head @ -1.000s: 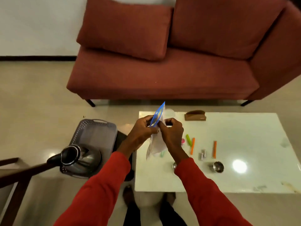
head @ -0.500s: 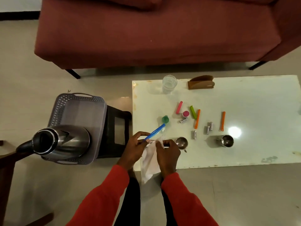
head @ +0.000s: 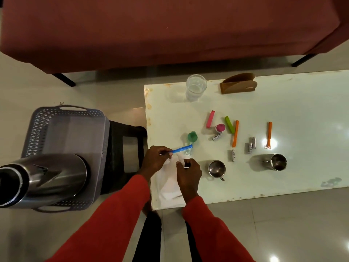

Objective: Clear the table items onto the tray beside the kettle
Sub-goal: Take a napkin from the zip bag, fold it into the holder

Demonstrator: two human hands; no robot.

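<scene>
Pinching a clear bag (head: 170,178) and its blue clip (head: 182,149) in both hands, left hand (head: 157,159) and right hand (head: 188,173); best kept taut, carried together to the tray (head: 66,127).

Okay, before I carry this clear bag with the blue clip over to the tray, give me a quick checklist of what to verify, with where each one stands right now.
1. Left hand pinches the blue clip: ok.
2. Right hand holds the clear bag: ok.
3. Bag lifted off the table: not ok, its lower part lies on the near corner.
4. Bag sealed by the clip: cannot tell.
5. Free room in the tray behind the kettle: ok.
6. Nearest steel cup stays clear of the right hand: ok, a small gap shows.
</scene>
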